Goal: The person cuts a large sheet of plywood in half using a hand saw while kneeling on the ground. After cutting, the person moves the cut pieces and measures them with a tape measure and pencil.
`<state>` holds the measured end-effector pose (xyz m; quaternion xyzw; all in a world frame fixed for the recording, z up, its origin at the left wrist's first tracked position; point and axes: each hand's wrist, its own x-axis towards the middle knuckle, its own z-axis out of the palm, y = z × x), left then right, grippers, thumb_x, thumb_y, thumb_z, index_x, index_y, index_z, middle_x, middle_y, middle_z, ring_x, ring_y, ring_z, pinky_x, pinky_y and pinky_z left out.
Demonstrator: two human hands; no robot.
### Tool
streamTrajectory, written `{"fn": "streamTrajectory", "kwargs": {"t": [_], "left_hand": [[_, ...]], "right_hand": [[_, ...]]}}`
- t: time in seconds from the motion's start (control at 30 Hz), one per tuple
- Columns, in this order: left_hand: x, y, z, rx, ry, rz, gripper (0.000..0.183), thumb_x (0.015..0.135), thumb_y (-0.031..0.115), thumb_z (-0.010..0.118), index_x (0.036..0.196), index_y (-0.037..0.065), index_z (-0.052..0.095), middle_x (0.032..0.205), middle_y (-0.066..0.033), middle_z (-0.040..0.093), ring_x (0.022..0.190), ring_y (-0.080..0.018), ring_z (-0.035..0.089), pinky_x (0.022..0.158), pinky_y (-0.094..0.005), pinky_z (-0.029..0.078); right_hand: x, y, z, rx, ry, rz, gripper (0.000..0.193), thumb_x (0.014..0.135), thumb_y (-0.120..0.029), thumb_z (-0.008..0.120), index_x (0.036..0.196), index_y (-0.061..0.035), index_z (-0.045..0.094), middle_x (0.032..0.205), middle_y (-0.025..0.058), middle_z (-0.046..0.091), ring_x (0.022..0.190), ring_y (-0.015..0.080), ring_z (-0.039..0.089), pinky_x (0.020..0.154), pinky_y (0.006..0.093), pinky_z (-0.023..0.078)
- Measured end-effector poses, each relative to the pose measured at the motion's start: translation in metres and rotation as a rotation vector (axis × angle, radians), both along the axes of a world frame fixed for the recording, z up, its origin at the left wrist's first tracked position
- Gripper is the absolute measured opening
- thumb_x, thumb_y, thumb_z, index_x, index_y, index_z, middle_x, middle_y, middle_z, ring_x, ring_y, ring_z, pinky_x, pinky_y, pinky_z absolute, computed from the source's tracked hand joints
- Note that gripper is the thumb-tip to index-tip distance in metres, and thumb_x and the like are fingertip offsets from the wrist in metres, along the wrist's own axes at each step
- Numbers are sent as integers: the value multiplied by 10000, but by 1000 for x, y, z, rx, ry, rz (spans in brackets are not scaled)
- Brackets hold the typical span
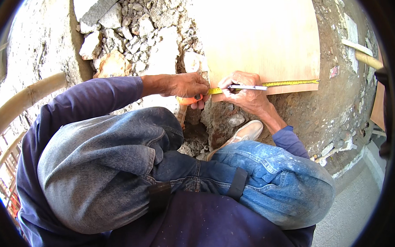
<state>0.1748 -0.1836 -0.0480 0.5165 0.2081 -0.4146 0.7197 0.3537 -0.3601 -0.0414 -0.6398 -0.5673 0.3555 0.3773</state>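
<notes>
A thin plywood sheet (264,38) lies in front of me, its near edge close to my knees. Across that edge runs a yellow tape measure blade (287,83), its end at the sheet's right edge. My left hand (188,85) is closed around the orange tape measure case (190,100), just off the sheet's left edge. A white pen (248,87) is gripped in my right hand (245,90), which rests on the plywood over the blade near the left corner. The pen's writing tip is hard to make out among the fingers.
Broken stones and rubble (138,34) lie left of the sheet, with a concrete block (95,9) beyond. A bamboo pole (27,101) curves in at the left. Wooden sticks (367,58) lie at the right. My shoe (248,131) is on the dirt below the sheet.
</notes>
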Motion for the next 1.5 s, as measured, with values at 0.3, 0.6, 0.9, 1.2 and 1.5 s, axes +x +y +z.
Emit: {"fn": "streamTrajectory", "kwargs": {"t": [0.3, 0.6, 0.9, 1.2, 1.5], "left_hand": [[-1, 0, -2, -14, 5, 15, 357, 1058, 276, 470, 1068, 3, 700, 915, -98, 743, 800, -154, 707, 753, -332, 591], [0, -1, -2, -17, 5, 16, 340, 1066, 251, 459, 1045, 8, 697, 912, -94, 741, 791, -148, 705, 762, -336, 587], [1, 0, 2, 11, -22, -15, 352, 1069, 255, 443, 1034, 12, 695, 913, -89, 745, 802, -151, 708, 767, -343, 588], [-1, 0, -4, -4, -14, 1, 344, 1060, 255, 458, 1047, 6, 694, 907, -101, 744, 780, -153, 706, 757, -327, 585], [2, 0, 2, 40, 23, -20, 344, 1057, 247, 449, 1015, 3, 688, 901, -103, 745, 780, -153, 707, 756, -333, 584]], "right_hand": [[2, 0, -2, 14, 8, 33, 43, 799, -9, 759, 829, -20, 729, 803, 93, 725, 685, 216, 692, 627, 348, 555], [1, -1, 0, -1, 55, 14, 99, 799, -52, 751, 882, -19, 709, 786, 98, 693, 678, 221, 678, 634, 351, 550], [2, 0, 0, 23, 24, 22, 96, 793, -41, 756, 880, -21, 721, 812, 97, 718, 709, 216, 708, 641, 339, 568], [2, -1, -3, -4, 15, -13, 96, 787, -43, 766, 871, -26, 721, 813, 93, 725, 705, 210, 707, 637, 339, 568], [3, 0, 1, -37, -23, -2, 98, 775, -39, 757, 864, -29, 716, 793, 91, 705, 705, 237, 690, 637, 339, 548]]}}
